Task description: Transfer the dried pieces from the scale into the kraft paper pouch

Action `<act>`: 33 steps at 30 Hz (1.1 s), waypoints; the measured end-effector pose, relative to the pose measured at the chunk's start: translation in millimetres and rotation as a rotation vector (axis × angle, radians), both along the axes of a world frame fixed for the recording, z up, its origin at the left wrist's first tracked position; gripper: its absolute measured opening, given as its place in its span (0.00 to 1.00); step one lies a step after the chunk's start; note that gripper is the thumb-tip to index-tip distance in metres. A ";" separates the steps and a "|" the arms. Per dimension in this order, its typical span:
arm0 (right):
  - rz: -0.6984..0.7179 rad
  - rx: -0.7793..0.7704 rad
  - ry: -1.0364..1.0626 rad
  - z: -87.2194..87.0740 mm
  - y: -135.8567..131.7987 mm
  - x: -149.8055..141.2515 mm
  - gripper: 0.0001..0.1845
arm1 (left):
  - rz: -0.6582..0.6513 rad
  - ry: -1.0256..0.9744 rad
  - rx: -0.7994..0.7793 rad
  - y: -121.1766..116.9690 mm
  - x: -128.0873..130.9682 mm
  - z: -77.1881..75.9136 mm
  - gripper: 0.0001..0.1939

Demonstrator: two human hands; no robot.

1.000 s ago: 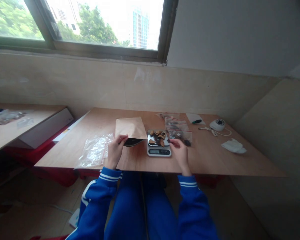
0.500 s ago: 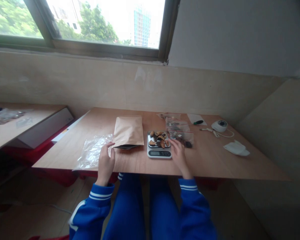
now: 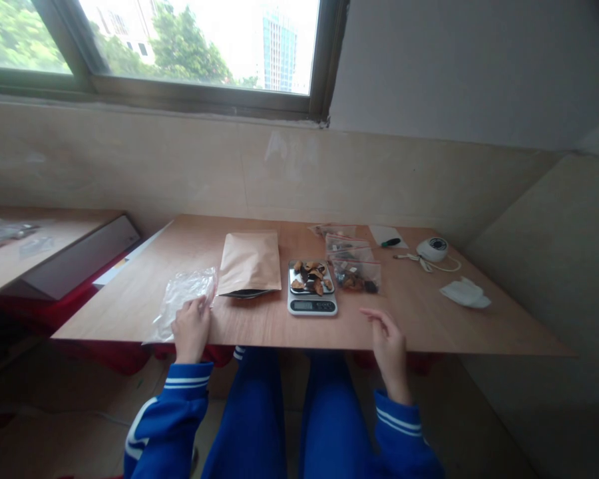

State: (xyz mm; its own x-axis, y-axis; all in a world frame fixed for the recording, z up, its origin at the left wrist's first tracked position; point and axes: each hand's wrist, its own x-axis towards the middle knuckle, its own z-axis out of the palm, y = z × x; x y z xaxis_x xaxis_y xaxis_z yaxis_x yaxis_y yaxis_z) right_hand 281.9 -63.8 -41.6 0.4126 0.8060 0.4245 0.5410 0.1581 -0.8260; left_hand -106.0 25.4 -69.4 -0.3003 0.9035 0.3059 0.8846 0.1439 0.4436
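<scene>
The left hand (image 3: 190,327) rests flat on a clear plastic bag (image 3: 182,299), at nine o'clock from the scale (image 3: 311,296) on the counter (image 3: 429,319). The bag looks light, limp and slippery, best pinched at its edge. The right hand (image 3: 389,339), at four o'clock, hovers loosely open, holding nothing.

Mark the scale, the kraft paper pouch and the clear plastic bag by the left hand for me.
scale (image 3: 312,305): head view, on its white front by the display.
kraft paper pouch (image 3: 250,261): head view, middle of its brown face.
clear plastic bag (image 3: 182,294): head view, centre of the crinkled film.
left hand (image 3: 191,329): head view, back of the hand.
</scene>
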 end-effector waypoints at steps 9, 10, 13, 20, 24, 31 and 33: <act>0.080 -0.001 -0.087 3.7 -2.7 -1.1 0.15 | -0.068 -0.272 0.077 15.2 -28.5 -9.8 0.23; 0.083 -0.007 -0.091 3.4 -3.7 -0.4 0.15 | -0.078 -0.293 0.074 15.7 -31.7 -10.3 0.22; 0.095 -0.035 -0.099 1.7 -6.3 2.2 0.15 | -0.090 -0.317 0.028 15.2 -36.5 -7.4 0.19; 0.105 -0.064 -0.089 3.5 -7.1 0.3 0.15 | -0.343 -0.145 0.212 14.7 12.9 13.3 0.24; 0.217 -0.047 0.006 16.9 -9.6 -21.8 0.14 | -0.451 -0.058 0.133 28.3 39.7 19.7 0.22; 0.683 0.001 -0.062 50.9 14.0 -123.9 0.22 | -0.335 0.001 0.214 18.8 51.9 62.3 0.14; 0.691 0.036 -0.241 57.3 35.1 -153.1 0.24 | -0.305 0.067 0.230 8.0 56.2 78.7 0.13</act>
